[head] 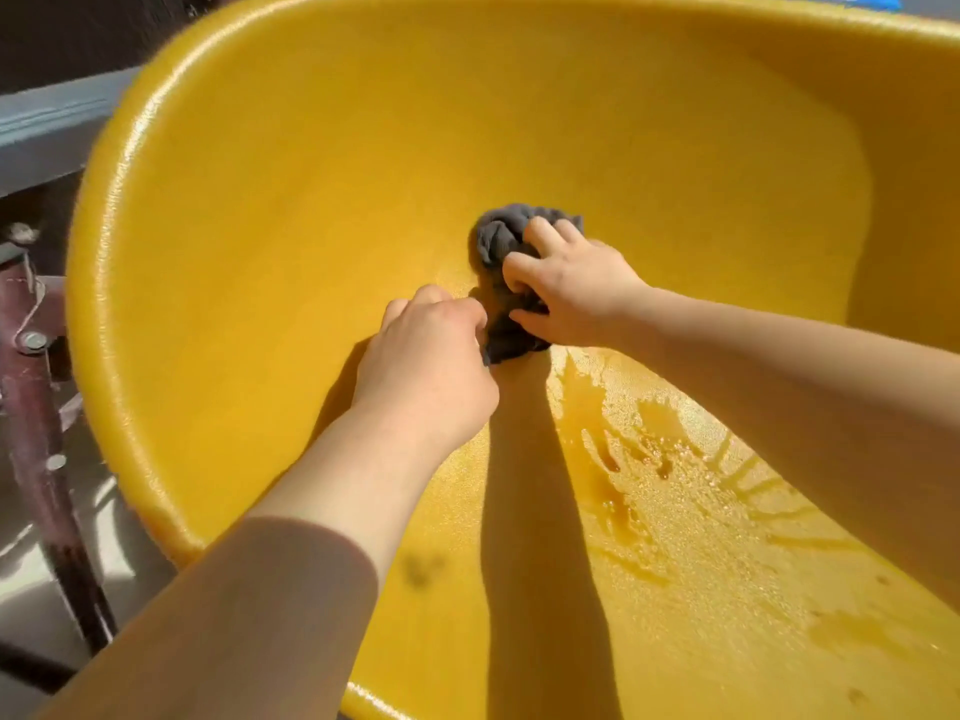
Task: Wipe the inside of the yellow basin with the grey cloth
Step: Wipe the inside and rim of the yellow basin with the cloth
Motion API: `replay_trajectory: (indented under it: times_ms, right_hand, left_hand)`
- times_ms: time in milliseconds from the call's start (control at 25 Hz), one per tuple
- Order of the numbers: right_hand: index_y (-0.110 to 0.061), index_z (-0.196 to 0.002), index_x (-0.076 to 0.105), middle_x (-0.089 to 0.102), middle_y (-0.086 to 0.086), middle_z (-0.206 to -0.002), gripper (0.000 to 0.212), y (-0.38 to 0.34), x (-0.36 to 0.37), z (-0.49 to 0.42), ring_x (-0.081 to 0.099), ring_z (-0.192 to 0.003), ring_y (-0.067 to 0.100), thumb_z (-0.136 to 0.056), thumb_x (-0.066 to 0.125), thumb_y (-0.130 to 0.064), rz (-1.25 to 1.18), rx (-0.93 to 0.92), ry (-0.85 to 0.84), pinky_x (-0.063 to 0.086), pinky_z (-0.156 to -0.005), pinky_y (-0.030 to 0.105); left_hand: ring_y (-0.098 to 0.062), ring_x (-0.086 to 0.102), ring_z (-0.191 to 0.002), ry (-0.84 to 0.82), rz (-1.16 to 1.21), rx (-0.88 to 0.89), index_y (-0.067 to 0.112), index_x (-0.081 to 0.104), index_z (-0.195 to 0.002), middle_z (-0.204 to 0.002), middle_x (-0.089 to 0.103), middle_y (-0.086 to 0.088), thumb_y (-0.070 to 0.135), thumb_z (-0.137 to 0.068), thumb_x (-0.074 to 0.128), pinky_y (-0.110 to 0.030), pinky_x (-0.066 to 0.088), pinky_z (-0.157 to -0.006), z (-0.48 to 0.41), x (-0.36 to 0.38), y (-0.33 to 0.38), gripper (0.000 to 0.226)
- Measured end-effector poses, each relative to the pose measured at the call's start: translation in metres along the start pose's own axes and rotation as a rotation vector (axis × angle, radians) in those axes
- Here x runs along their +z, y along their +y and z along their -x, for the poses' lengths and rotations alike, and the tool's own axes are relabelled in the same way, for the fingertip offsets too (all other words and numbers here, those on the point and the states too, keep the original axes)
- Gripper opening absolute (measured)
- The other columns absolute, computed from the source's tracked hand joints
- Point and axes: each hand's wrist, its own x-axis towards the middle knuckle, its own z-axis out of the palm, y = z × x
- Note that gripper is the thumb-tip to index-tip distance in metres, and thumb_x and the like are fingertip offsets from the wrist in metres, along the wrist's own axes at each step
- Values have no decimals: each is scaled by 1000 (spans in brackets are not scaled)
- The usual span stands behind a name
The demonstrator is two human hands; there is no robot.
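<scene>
Head view looks down into a big yellow basin (270, 210), which fills almost the whole picture and seems tilted toward the camera. At the far left edge, outside the basin, a dark red metal frame (31, 366) with bolts stands beside a grey ledge (47, 132).

Going to the right, the left hand (431, 356) reaches in from the lower left, with a beige sleeve (234, 615) on the forearm. Its grip is clenched on the near, lower end of the grey cloth (501, 239); the fingers curl under, so the exact hold is partly hidden. The cloth is bunched into a dark lump and lies on the inner bottom of the basin, near its middle, between the two hands and touching both.

Just to the right, the right hand (576, 288) comes in from the right side with a bare forearm. Its fingers are bent and press over the cloth, grasping the upper part; some grey folds stick out beyond the fingertips on the far side.

Lower right of the hands, a wet patch (649, 459) with streaks and drops shines on the basin floor. Strong sun throws dark arm shadows below the hands. No writing or label can be read anywhere.
</scene>
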Motion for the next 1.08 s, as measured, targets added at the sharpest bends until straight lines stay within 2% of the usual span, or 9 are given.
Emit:
replay_trajectory:
  times_ms: [120,240,320,400,520,720,840,920,1080]
  right_hand:
    - [-21,-117,55,45,15,-130,45,13,-6,-14,47,-115,38,-88,66,-54,21,298,30,40,-73,40]
    - [-23,-117,55,42,11,-125,43,-39,5,4,45,-115,35,-87,63,-52,-200,428,-49,41,-71,39]
    - [-23,-115,56,39,7,-114,42,-75,10,35,45,-110,33,-86,61,-53,-346,392,-100,40,-70,37]
    - [-24,-110,58,36,3,-106,41,-97,8,74,47,-101,31,-83,62,-54,-411,250,-97,40,-67,35]
    - [-21,-101,59,44,6,-101,37,-101,3,114,47,-86,28,-81,65,-51,-441,35,-74,38,-57,31]
    - [-12,-101,62,56,17,-103,40,-57,24,87,56,-83,34,-80,69,-46,-244,-131,2,47,-57,37]
    - [-10,-108,61,56,21,-115,42,-25,17,18,58,-99,40,-87,69,-45,-91,55,89,54,-69,48]
    - [-14,-118,57,52,19,-128,44,-3,-2,-25,53,-113,40,-92,62,-49,17,183,135,51,-76,48]
    - [-15,-122,55,50,20,-137,46,47,-41,-58,50,-120,44,-91,61,-49,195,323,293,46,-83,52]
  left_hand:
    - [-27,47,-118,-14,5,37,25,65,-123,-127,56,1,7,-91,53,-38,46,-91,-3,9,6,38]
    - [-29,46,-119,-39,-21,28,25,65,-125,-129,55,0,6,-90,53,-40,45,-93,-5,13,3,42]
    - [-30,46,-121,-51,-46,3,25,65,-125,-131,55,-3,6,-88,54,-42,44,-93,-6,14,2,42]
    - [-31,47,-123,-63,-75,-18,24,64,-126,-132,54,-4,6,-87,55,-41,43,-90,-8,17,1,44]
    - [-32,46,-124,-119,-105,-51,23,61,-129,-133,53,-5,5,-85,54,-43,46,-91,-9,26,2,48]
    - [-32,40,-126,-136,-150,-78,23,59,-127,-133,52,-4,9,-82,53,-49,43,-102,-11,30,-2,47]
    - [-32,32,-133,-135,-208,-83,25,58,-129,-145,43,-4,13,-84,53,-46,33,-108,-13,31,-1,47]
    - [-31,29,-135,-110,-208,-80,26,58,-129,-153,37,-3,9,-81,52,-44,29,-110,-13,33,-1,51]
    - [-31,20,-144,-75,-224,-109,29,49,-140,-165,19,-5,8,-78,55,-44,22,-116,-18,34,-3,66]
